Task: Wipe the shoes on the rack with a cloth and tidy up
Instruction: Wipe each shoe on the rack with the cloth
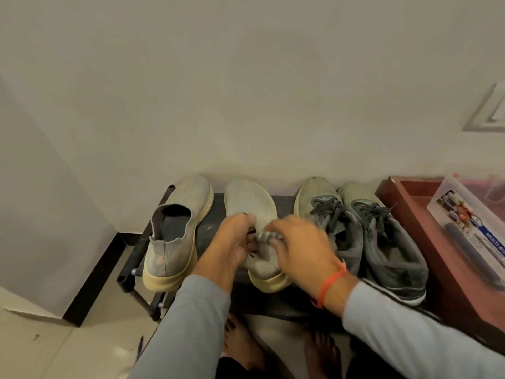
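step: wiping second pale knit slip-on shoe [252, 203] on black metal rack [216, 212] | left hand [232, 242] grips its collar | right hand [297, 242] pinches small grey striped cloth [266, 236] against its opening | left pale slip-on [177, 228]: can't tell if wiped | grey-green laced sneaker pair [363, 228] looks untouched | tidy-up pending

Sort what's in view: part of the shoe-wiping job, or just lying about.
Job: cloth, held by left hand and right hand; two pale slip-on shoes; two grey laced shoes; rack.
Lying about: plastic box; red tray.
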